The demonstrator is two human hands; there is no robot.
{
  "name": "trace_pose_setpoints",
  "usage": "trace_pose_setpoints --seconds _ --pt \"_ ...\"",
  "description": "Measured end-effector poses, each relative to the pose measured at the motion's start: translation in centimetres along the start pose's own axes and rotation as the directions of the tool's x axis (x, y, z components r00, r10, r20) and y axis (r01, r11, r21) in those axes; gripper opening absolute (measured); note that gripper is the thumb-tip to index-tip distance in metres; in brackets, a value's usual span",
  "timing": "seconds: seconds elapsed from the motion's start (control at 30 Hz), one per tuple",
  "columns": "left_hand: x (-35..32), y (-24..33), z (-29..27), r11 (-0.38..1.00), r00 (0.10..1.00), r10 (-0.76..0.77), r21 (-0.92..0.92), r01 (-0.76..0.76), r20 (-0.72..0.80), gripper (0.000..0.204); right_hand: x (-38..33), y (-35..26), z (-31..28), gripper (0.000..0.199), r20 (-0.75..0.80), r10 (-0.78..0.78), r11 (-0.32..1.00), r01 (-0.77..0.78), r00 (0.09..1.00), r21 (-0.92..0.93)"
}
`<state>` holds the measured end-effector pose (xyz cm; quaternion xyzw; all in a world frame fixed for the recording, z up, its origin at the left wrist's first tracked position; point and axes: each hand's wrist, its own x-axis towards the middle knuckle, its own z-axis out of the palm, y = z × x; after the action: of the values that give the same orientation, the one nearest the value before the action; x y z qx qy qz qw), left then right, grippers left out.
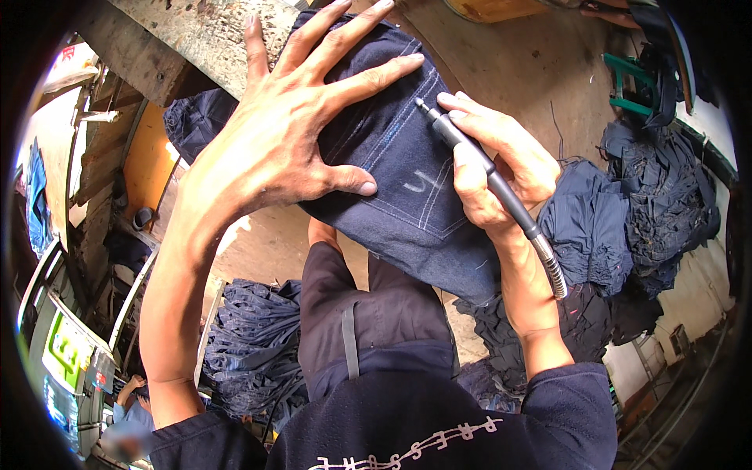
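A pair of dark blue jeans [407,196] lies stretched over a rounded support at the centre of the head view. My left hand [290,133] presses flat on the denim with fingers spread, thumb near a back pocket with a pale chalk mark. My right hand [489,168] grips a slim black rotary tool [470,153] like a pen. Its tip touches the fabric by a seam, and a metal flexible shaft [548,262] trails from its rear past my wrist.
Heaps of dark jeans lie on the floor at right [658,204] and lower left [254,345]. A worn wooden beam [188,39] crosses the top left. A green frame [627,78] stands at top right. Machines line the left edge [66,345].
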<state>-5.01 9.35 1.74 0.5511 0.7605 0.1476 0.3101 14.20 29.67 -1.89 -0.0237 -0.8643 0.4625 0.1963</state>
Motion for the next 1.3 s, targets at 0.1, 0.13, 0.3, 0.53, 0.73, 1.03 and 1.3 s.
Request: trace_pose_setpoints --seconds 0.1,0.13,0.3,0.53,0.73,1.03,1.3 --pt "0.0 0.0 0.2 1.0 1.0 -0.011 0.025 0.011 0.01 0.107 0.0 0.2 0.1 0.028 -0.012 -0.019 1.0 0.019 1.0 -0.015" --pt "0.1 -0.1 0.2 0.998 1.0 -0.004 0.057 0.004 0.003 0.107 0.0 0.3 0.1 0.028 -0.022 -0.025 1.0 0.025 0.999 -0.013" --pt "0.0 -0.1 0.3 0.988 0.999 0.033 0.15 -0.028 -0.03 0.107 0.0 0.6 0.6 0.028 -0.075 -0.02 1.0 0.021 0.997 0.012" --pt "-0.2 -0.3 0.5 0.993 0.999 0.033 0.118 -0.03 -0.023 0.107 0.0 0.6 0.4 0.028 -0.046 -0.053 0.999 0.052 0.998 -0.012" --pt "-0.1 -0.2 0.5 0.989 0.999 0.036 0.144 -0.03 -0.04 0.108 0.2 0.3 0.5 0.029 -0.02 -0.086 0.996 0.085 0.996 -0.027" --pt "-0.4 -1.2 1.4 0.997 0.993 0.073 0.035 -0.07 -0.098 0.109 -0.5 0.6 0.4 0.032 -0.061 -0.093 0.996 0.093 0.994 -0.007" --pt "-1.3 -0.5 1.7 0.998 0.811 0.039 -0.024 -0.065 -0.584 0.118 -4.7 -3.2 -2.7 0.048 -0.53 0.359 0.931 -0.257 0.768 0.258"
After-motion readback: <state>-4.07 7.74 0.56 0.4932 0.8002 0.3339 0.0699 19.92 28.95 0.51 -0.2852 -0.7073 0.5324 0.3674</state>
